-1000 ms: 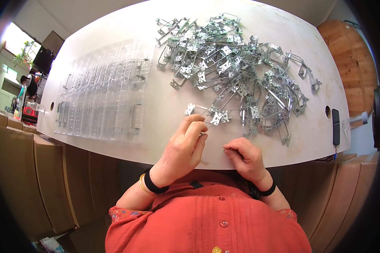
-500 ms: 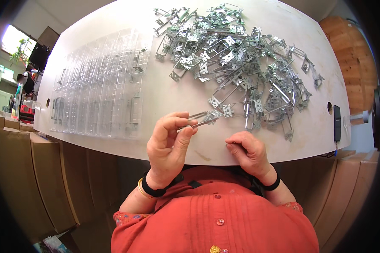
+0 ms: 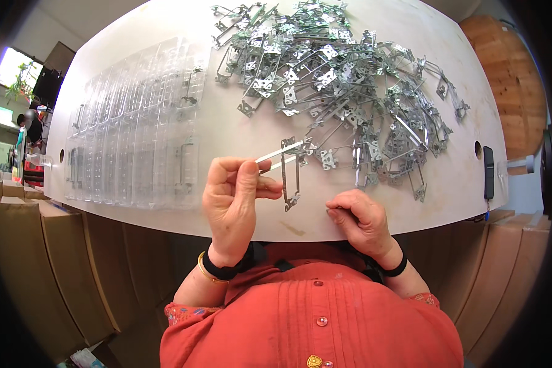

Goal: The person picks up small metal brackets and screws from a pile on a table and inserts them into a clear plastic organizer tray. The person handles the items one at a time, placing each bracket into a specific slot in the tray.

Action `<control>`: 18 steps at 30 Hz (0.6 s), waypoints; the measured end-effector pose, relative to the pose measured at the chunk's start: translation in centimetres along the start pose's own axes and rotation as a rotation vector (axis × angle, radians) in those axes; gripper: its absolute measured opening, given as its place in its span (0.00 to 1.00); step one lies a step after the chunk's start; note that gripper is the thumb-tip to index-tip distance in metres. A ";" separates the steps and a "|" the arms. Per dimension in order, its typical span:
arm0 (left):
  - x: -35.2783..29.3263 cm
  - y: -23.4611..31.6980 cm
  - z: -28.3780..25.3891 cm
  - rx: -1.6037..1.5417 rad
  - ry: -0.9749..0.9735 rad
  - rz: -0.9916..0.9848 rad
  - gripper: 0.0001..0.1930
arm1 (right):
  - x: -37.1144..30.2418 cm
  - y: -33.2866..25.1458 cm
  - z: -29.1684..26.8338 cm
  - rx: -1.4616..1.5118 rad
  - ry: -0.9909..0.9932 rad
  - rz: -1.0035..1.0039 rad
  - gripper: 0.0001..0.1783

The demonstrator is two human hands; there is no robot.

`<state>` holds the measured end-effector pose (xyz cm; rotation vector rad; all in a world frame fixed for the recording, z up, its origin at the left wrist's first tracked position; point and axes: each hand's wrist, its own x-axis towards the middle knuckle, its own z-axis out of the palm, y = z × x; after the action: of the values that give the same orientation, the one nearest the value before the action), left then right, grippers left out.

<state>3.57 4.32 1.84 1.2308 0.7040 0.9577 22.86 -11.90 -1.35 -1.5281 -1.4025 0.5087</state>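
My left hand (image 3: 234, 195) pinches a metal bracket (image 3: 279, 151) by its two long thin arms, between thumb and fingers, raised over the near part of the table. From that bracket's far end a second metal bracket (image 3: 284, 184) hangs down, a narrow frame with small pierced end plates; the two look hooked together. Close to the table's front edge rests my right hand (image 3: 363, 222), its fingers curled in against the thumb; what they hold, if anything, is hidden. Beyond both hands lies a tangled heap of similar silvery brackets (image 3: 325, 80).
Clear plastic trays (image 3: 135, 129) with narrow compartments lie on the left of the white table (image 3: 313, 214), some brackets showing through them. A black object (image 3: 489, 172) sits at the right edge. Cardboard boxes (image 3: 61, 257) stand below on both sides. A round wooden board (image 3: 503, 86) is at far right.
My left hand has moved slightly left and turned, so the brackets have opened out and one hangs down. The right hand stays in place.
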 end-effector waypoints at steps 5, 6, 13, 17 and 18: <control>-0.5 -1.4 -0.6 0.171 -0.001 0.031 0.09 | 0.0 -0.1 0.0 -0.015 -0.004 0.010 0.12; -0.7 -1.5 -0.8 0.259 -0.009 0.029 0.08 | 0.1 -0.1 0.1 -0.017 -0.003 0.003 0.12; -1.4 -1.2 -1.1 0.635 -0.049 0.080 0.04 | 0.1 -0.9 0.1 0.113 -0.040 0.096 0.12; -1.5 -1.1 -0.8 0.659 -0.060 0.083 0.05 | 0.3 -1.5 0.3 0.170 -0.105 0.127 0.11; -1.5 -1.1 -0.7 0.648 -0.059 0.080 0.05 | 0.3 -1.6 0.4 0.166 -0.119 0.109 0.10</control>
<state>2.54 3.26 0.56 1.8559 0.9636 0.7729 21.74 -11.65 -0.06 -1.4643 -1.3358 0.7749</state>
